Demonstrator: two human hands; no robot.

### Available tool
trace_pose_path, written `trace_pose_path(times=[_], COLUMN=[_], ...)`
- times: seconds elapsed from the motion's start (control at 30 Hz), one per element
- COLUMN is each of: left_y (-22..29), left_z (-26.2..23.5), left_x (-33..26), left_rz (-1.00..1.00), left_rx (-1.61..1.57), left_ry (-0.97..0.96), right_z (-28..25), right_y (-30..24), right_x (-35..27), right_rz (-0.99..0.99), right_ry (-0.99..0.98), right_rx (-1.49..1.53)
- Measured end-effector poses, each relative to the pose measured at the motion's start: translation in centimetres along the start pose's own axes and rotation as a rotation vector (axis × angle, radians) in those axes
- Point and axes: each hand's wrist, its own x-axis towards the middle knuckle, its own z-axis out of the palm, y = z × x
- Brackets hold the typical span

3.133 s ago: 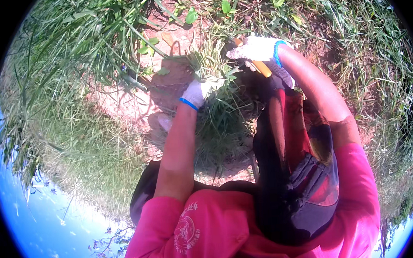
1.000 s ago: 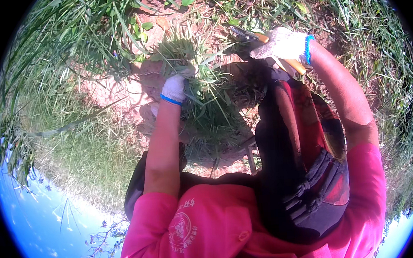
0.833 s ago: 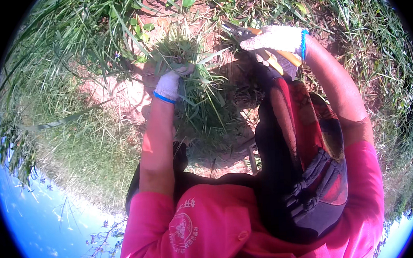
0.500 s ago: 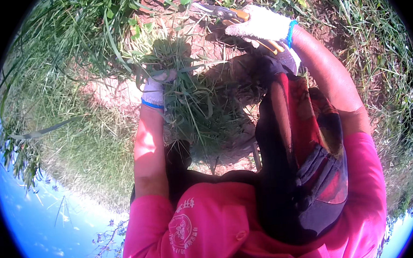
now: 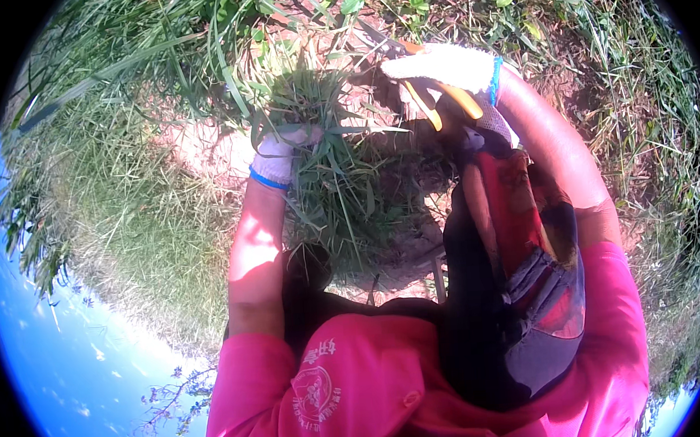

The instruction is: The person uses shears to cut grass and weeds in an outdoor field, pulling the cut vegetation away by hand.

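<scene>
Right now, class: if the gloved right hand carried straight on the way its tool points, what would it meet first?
Probably bare reddish soil. The right hand aims its orange-handled tool up and left, past the grass tuft held by the left hand. Depth is unclear.

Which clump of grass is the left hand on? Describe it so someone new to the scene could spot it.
Start at the bare reddish soil patch in the upper middle of the view. At its right edge the white-gloved left hand grips a grass tuft. Unlike the long grass arching on the left, this tuft is a tight bunch gathered in the glove, across from the right hand with its orange-handled tool.
</scene>
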Motion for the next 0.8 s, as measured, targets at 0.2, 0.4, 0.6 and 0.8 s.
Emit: trace_pose_path(times=[0.2, 0.4, 0.6, 0.8], left_y=[-0.3, -1.5, -2.8, -3.3], left_z=[-1.3, -2.2, -1.2, -1.0], left_x=[-1.6, -2.7, -3.3, -4.0], left_rz=[-0.005, -0.036, -0.059, -0.076], left_rx=[-0.025, -0.053, -0.050, -0.034], left_ry=[0.033, 0.065, 0.067, 0.062], right_z=[-2.3, -3.2, -1.7, -1.1], right_y=[-5.1, -1.3, 2.6, -2.2], right_x=[3.6, -0.4, 1.0, 5.5], right_rz=[-0.260, -0.108, 0.083, -0.136], right_ry=[0.274, 0.233, 0.040, 0.129], right_rx=[-0.817, -0.277, 0.002, -0.301])
